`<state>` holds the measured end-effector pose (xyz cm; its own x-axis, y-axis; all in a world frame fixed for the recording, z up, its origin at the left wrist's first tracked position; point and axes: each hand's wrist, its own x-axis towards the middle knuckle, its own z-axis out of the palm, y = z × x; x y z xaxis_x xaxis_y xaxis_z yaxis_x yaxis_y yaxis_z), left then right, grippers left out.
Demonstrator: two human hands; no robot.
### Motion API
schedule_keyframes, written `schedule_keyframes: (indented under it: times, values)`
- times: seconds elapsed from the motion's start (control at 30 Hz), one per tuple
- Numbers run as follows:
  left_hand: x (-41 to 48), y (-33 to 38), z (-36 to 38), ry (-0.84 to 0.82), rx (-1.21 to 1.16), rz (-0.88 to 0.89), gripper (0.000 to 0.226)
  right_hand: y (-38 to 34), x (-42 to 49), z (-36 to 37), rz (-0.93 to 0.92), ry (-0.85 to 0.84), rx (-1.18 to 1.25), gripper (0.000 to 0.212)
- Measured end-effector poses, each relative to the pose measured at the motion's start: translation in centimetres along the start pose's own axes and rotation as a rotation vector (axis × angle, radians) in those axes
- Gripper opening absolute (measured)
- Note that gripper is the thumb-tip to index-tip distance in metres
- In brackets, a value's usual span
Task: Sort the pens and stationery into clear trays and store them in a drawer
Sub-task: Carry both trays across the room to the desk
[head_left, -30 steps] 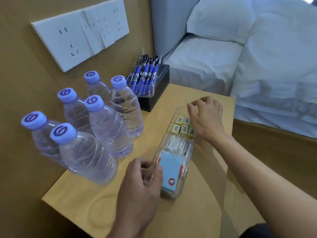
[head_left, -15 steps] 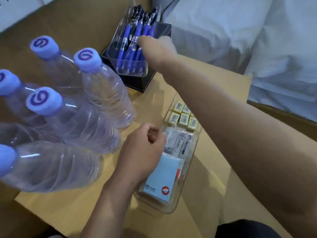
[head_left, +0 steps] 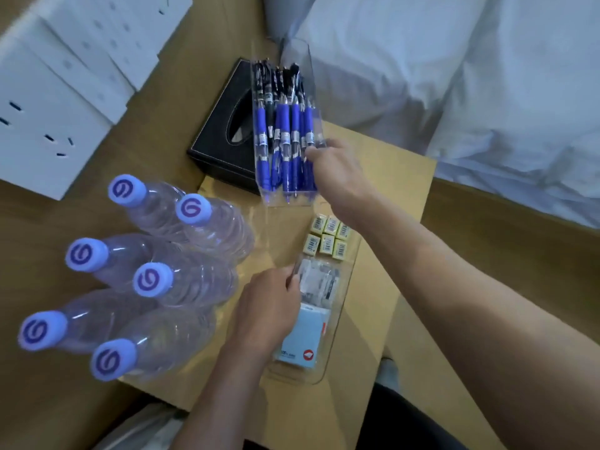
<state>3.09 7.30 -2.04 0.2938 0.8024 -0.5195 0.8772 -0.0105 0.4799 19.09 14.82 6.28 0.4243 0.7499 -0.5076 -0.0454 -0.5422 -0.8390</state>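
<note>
Right hand (head_left: 337, 177): beyond the far end of the stationery tray (head_left: 350, 287), fingers curled round the right wall of the pen tray (head_left: 285, 200) and gripping it.
Pen tray: clear, long, just beyond the stationery tray's far end and a little to its left. Its far part overlaps the right side of the tissue box (head_left: 220, 134); whether it rests there I cannot tell.
Pens (head_left: 285, 147): blue ones and a few black, side by side lengthwise in the pen tray.
Left hand (head_left: 269, 306): at the stationery tray's left wall, about midway along, thumb and fingertips pinching that wall.
Stationery tray: clear, lying flat on the table (head_left: 389, 196), long axis running away from the person.
Erasers (head_left: 328, 237): six small yellow boxes in two rows at the tray's far end.
Packets (head_left: 321, 280): small clear-wrapped items in the tray's middle.
Note pad (head_left: 302, 339): pale blue, at the tray's near end.
Water bottles (head_left: 156, 277): six, purple caps, standing in a cluster to the left of the stationery tray.
Tissue box: black, beyond the stationery tray and to its left.
Wall sockets (head_left: 58, 92): white, far left of the tray, on the wall.
Bed (head_left: 470, 76): white linen, beyond and right of the tray.
</note>
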Motion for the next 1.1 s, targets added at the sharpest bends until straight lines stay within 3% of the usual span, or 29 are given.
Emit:
schedule_keyframes:
  times: [0.13, 0.37, 0.57, 0.73, 0.83, 1.1]
  values:
    - [-2.1, 0.7, -1.0, -0.042, -0.087, -0.031, 0.023, 1.9, -4.3, -5.0, 0.023, 0.085, 0.075, 0.016]
    - [-8.8, 5.3, -0.9, -0.146, -0.382, -0.171, 0.015, 6.9, -15.8, -13.7, 0.096, 0.209, 0.212, 0.021]
    - [-14.3, 11.7, 0.1, -0.108, -0.486, -0.237, 0.017, 10.4, -25.1, -21.2, 0.153, 0.289, 0.331, 0.025]
    - [-19.6, 20.8, 1.9, -0.054, -0.534, -0.136, 0.023, 11.9, -29.9, -30.3, 0.111, 0.319, 0.419, 0.027]
    - [-23.3, 27.3, 4.4, -0.094, -0.527, -0.032, 0.024, 12.3, -33.1, -37.4, 0.042, 0.326, 0.432, 0.04]
    - [-32.2, 46.5, 11.2, -0.35, -0.52, 0.109, 0.021, 14.0, -44.0, -58.3, -0.046, 0.465, 0.444, 0.051]
